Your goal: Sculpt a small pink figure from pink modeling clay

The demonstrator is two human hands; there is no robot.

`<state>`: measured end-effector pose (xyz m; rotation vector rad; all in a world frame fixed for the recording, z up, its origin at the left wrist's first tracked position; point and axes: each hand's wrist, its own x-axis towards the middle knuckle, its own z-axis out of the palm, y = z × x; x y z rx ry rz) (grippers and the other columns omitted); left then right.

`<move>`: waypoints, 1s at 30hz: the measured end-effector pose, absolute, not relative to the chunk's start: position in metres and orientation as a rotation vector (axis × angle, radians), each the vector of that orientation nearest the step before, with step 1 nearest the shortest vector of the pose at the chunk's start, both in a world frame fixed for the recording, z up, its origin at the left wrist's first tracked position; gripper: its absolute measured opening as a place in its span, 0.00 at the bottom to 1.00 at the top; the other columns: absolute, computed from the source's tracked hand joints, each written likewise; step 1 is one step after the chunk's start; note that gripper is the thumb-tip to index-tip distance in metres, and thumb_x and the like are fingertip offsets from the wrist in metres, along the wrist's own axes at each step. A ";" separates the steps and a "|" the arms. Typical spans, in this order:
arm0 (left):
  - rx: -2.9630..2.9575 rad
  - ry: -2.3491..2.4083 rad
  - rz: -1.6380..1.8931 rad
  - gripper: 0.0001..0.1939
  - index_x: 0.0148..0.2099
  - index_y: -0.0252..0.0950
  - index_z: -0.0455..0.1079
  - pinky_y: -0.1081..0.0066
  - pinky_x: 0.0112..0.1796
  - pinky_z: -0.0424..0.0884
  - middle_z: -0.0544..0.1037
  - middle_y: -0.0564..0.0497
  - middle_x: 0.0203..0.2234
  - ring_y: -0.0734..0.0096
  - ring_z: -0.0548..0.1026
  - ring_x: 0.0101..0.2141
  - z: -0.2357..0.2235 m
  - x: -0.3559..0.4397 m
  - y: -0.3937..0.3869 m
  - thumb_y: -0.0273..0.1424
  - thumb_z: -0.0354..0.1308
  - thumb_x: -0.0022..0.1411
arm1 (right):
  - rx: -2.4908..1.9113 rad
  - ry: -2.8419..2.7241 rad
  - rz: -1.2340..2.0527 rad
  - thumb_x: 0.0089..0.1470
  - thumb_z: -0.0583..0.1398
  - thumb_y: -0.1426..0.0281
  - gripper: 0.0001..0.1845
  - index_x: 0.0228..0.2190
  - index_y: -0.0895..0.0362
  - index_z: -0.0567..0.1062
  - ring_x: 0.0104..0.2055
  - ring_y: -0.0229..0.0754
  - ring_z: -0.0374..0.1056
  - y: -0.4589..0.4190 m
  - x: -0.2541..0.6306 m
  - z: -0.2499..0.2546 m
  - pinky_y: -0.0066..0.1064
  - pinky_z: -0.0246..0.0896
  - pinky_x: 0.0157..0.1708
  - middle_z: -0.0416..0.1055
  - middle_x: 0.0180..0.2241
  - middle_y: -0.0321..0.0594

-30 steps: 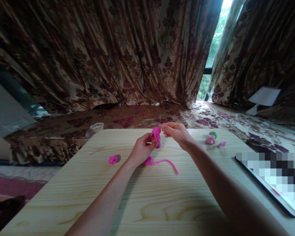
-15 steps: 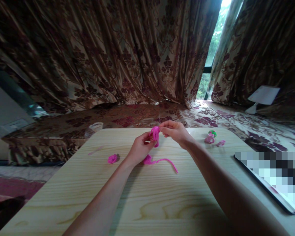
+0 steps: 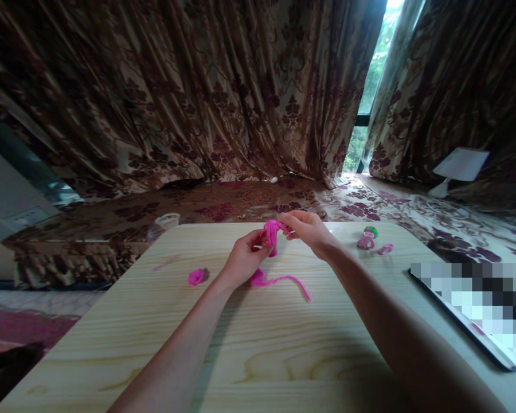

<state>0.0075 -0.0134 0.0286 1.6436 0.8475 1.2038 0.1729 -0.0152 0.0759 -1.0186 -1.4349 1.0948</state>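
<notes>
Above the far middle of the table, my left hand (image 3: 247, 255) is closed around a bright pink bundle of soft strands (image 3: 272, 236). Whether the strands are yarn or clay, I cannot tell. Close on its right, my right hand (image 3: 305, 229) pinches a bit of pink strand leading off the top of the bundle. Below my left hand lies a pink lump with a long loose tail (image 3: 293, 278), partly hidden by that hand. To the left rests a small crumpled pink piece (image 3: 196, 276).
At the table's back right are a small green ball (image 3: 372, 231), a pink cup-like piece (image 3: 365, 241) and a smaller pink piece (image 3: 386, 249). A flat dark-edged device (image 3: 464, 321), blurred out, lies at the right edge. A clear container (image 3: 163, 223) stands beyond the back left corner.
My right fingertips have drawn slightly away from the bundle, and a pink strand now shows between them and it. The left hand holds its place.
</notes>
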 end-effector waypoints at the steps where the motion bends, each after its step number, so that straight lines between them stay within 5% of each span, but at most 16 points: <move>1: 1.651 0.851 1.204 0.11 0.39 0.33 0.70 0.73 0.32 0.67 0.73 0.52 0.27 0.74 0.70 0.28 0.029 0.007 -0.013 0.29 0.58 0.51 | -1.018 -1.440 1.084 0.45 0.60 0.59 0.14 0.26 0.58 0.74 0.26 0.34 0.62 -0.015 0.173 0.075 0.27 0.58 0.25 0.68 0.23 0.36; 30: 1.668 0.878 1.211 0.13 0.41 0.34 0.71 0.73 0.35 0.66 0.74 0.52 0.29 0.72 0.70 0.31 0.013 0.000 -0.001 0.28 0.58 0.51 | -1.186 -1.553 1.085 0.45 0.60 0.64 0.11 0.27 0.60 0.75 0.24 0.32 0.63 -0.015 0.178 0.068 0.23 0.58 0.23 0.69 0.22 0.36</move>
